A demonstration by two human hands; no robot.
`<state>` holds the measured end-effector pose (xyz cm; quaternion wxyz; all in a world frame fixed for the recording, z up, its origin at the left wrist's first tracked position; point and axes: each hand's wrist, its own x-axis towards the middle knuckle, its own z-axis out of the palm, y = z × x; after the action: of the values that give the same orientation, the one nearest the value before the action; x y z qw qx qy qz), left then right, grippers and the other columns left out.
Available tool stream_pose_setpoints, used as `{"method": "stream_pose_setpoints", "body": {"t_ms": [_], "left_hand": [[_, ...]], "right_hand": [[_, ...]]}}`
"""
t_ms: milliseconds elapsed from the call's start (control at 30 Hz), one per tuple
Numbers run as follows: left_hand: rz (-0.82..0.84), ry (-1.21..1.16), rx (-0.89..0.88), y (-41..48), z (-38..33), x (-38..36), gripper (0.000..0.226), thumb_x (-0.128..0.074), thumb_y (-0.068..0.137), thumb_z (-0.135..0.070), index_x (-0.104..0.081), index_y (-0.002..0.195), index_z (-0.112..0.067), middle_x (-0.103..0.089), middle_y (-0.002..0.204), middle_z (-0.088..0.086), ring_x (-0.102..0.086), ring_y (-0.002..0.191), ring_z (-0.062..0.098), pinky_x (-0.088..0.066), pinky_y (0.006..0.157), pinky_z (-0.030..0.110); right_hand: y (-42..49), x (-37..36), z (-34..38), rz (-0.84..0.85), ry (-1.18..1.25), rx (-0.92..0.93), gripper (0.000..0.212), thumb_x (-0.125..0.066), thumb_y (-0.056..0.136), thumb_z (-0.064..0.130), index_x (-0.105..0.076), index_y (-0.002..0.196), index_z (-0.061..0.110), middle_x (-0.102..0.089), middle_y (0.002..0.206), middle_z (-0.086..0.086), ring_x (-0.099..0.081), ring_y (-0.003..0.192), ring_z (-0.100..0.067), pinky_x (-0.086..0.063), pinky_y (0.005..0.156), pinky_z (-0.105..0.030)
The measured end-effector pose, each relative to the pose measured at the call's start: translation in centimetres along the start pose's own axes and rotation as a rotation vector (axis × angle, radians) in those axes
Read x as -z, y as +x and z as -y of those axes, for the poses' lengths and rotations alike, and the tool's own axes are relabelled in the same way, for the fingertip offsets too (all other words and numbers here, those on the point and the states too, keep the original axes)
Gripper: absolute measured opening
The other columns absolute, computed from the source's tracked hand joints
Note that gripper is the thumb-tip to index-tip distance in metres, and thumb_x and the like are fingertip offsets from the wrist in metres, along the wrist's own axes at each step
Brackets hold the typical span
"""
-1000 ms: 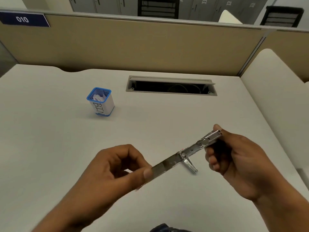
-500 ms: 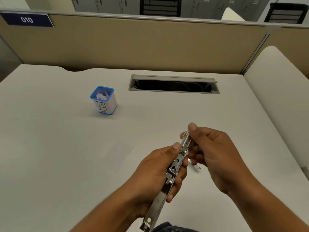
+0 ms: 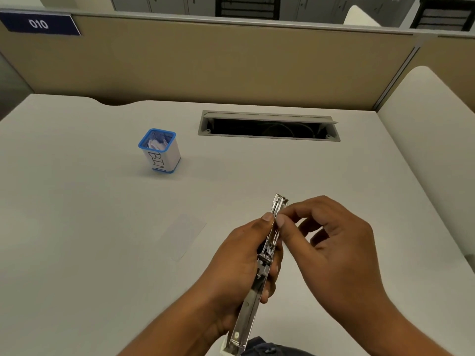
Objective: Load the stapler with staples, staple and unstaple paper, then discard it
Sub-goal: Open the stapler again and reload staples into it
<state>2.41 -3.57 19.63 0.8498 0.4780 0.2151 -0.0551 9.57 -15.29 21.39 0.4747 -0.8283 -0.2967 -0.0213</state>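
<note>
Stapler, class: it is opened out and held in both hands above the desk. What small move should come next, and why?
Probably slide the strip of staples down into the open channel. The left hand grips the stapler around its middle with the metal track facing up, and the right hand pinches at the track's far end, thumb and forefinger together. Whether a strip is in that pinch is too small to tell.

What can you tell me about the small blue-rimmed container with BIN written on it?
The small blue-rimmed container is a squarish, open-topped cup with a bright blue rim and blue base edge, and its sides look wrapped in white paper hand-lettered "BIN" in dark ink, the letters running sideways. It looks like plastic mesh inside. It stands upright on the pale grey desk, left of the cable slot, well beyond both hands. Crumpled white paper scraps sit inside. Nothing but the desk touches it.
</note>
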Motion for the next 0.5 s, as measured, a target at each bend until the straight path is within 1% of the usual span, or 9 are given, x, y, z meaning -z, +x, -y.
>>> {"method": "stream_pose_setpoints", "body": {"t_ms": [67,100,133,167,200,267,333,433,500], "left_hand": [[-0.029,-0.01,0.014,0.1,0.3,0.1,0.049,-0.042,0.098,-0.048,-0.067,0.098,-0.005,-0.052,0.049,0.001,-0.042,0.031,0.012,-0.038,0.035,0.018],[-0.047,-0.024,0.023,0.1,0.4,0.1,0.049,-0.043,0.098,-0.048,-0.069,0.092,-0.007,-0.052,0.048,0.002,-0.042,0.031,0.012,-0.037,0.035,0.018],[-0.067,-0.036,0.029,0.1,0.5,0.1,0.048,-0.044,0.098,-0.048,-0.071,0.079,-0.013,-0.051,0.048,0.002,-0.042,0.03,0.012,-0.037,0.034,0.019],[-0.09,-0.048,0.037,0.1,0.6,0.0,0.049,-0.045,0.097,-0.047,-0.07,0.066,-0.018,-0.051,0.047,0.002,-0.041,0.03,0.012,-0.036,0.034,0.019],[-0.115,-0.069,0.052,0.2,0.6,-0.1,0.05,-0.047,0.096,-0.047,-0.067,0.058,-0.021,-0.05,0.046,0.002,-0.041,0.03,0.012,-0.035,0.034,0.018],[-0.174,-0.136,0.096,0.5,0.7,0.0,0.045,-0.052,0.094,-0.044,-0.063,0.059,-0.018,-0.048,0.046,0.002,-0.04,0.03,0.011,-0.034,0.034,0.018],[-0.24,-0.18,0.125,0.8,0.8,0.2,0.042,-0.055,0.094,-0.042,-0.059,0.064,-0.013,-0.047,0.044,0.002,-0.039,0.03,0.01,-0.033,0.034,0.018],[-0.302,-0.159,0.123,1.3,0.6,0.6,0.042,-0.058,0.092,-0.044,-0.06,0.065,-0.012,-0.048,0.05,0.003,-0.039,0.034,0.012,-0.034,0.038,0.019],[-0.316,-0.137,0.129,1.4,0.6,0.9,0.045,-0.059,0.091,-0.046,-0.063,0.059,-0.015,-0.053,0.051,0.004,-0.044,0.034,0.012,-0.04,0.038,0.021]], "right_hand": [[-0.2,-0.3,0.3,0.049,0.063,-0.073,0.009,-0.067,0.085,0.036,-0.068,0.077,0.033,-0.068,0.084,0.015,-0.064,0.077,-0.008,-0.045,0.054,-0.009],[-0.2,-0.4,0.3,0.076,0.073,-0.094,0.008,-0.066,0.083,0.037,-0.067,0.076,0.033,-0.067,0.086,0.015,-0.063,0.077,-0.008,-0.045,0.054,-0.01],[-0.2,-0.4,0.3,0.098,0.072,-0.101,0.007,-0.065,0.081,0.037,-0.066,0.075,0.033,-0.066,0.087,0.016,-0.063,0.077,-0.008,-0.045,0.054,-0.01],[-0.1,-0.4,0.2,0.12,0.067,-0.1,0.006,-0.065,0.081,0.037,-0.065,0.076,0.033,-0.065,0.088,0.016,-0.062,0.077,-0.008,-0.045,0.054,-0.011],[-0.1,-0.3,0.1,0.135,0.07,-0.096,0.005,-0.065,0.081,0.036,-0.064,0.076,0.034,-0.065,0.088,0.016,-0.061,0.078,-0.008,-0.046,0.055,-0.012],[-0.2,-0.2,0.0,0.154,0.076,-0.076,0.008,-0.069,0.08,0.032,-0.063,0.077,0.035,-0.065,0.088,0.015,-0.061,0.078,-0.009,-0.048,0.055,-0.015],[-0.4,-0.2,0.0,0.169,0.085,-0.027,0.014,-0.075,0.077,0.025,-0.064,0.074,0.033,-0.068,0.084,0.014,-0.063,0.077,-0.01,-0.05,0.056,-0.019],[-1.0,-0.6,0.4,0.184,0.098,0.144,0.022,-0.082,0.071,0.012,-0.068,0.072,0.028,-0.069,0.074,0.014,-0.065,0.072,-0.011,-0.05,0.06,-0.017],[-1.0,-0.5,0.4,0.2,0.088,0.22,0.016,-0.081,0.07,0.009,-0.072,0.075,0.021,-0.069,0.076,0.015,-0.065,0.073,-0.008,-0.05,0.063,-0.017]]}}
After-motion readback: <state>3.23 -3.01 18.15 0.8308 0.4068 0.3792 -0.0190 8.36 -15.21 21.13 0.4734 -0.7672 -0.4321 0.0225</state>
